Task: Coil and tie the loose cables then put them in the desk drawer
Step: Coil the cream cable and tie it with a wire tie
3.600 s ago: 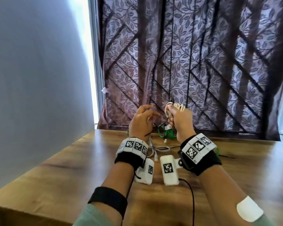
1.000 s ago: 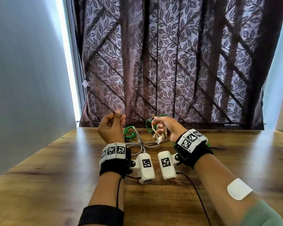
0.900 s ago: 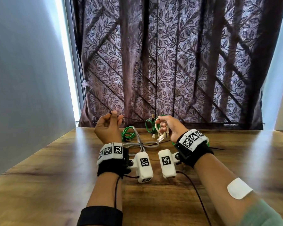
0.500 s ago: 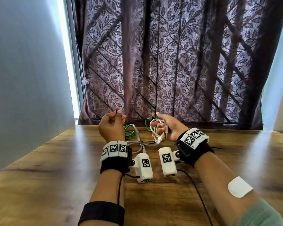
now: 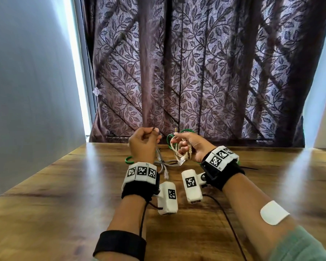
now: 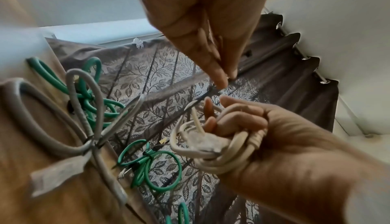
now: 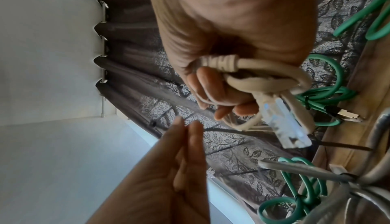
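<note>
A coiled beige cable (image 5: 181,149) hangs in the air above the far middle of the wooden surface (image 5: 64,194), its clear plug dangling below the loops. The right hand (image 5: 190,146) has its fingers curled round the bundle, gripping it at the gathered part. From the coil a thin black tie (image 6: 202,97) runs up to the left hand (image 5: 142,143), which pinches the tie's end between thumb and fingertips (image 6: 220,79), the other fingers folded in.

Just beneath and beyond the hands, a grey cable (image 5: 161,162) lies on the surface, bound at its crossing, with one plug end pointing toward the near side. Several green cable coils (image 6: 147,166) lie at the far edge, each cinched in the middle by a dark tie; one green loop (image 5: 129,159) shows left of the left wrist.

The far edge of the surface meets a patterned brown curtain (image 5: 205,72). A pale wall (image 5: 26,91) borders the surface on the left. The near half and the right side of the surface lie open beyond the forearms. No drawer can be made out in any view.
</note>
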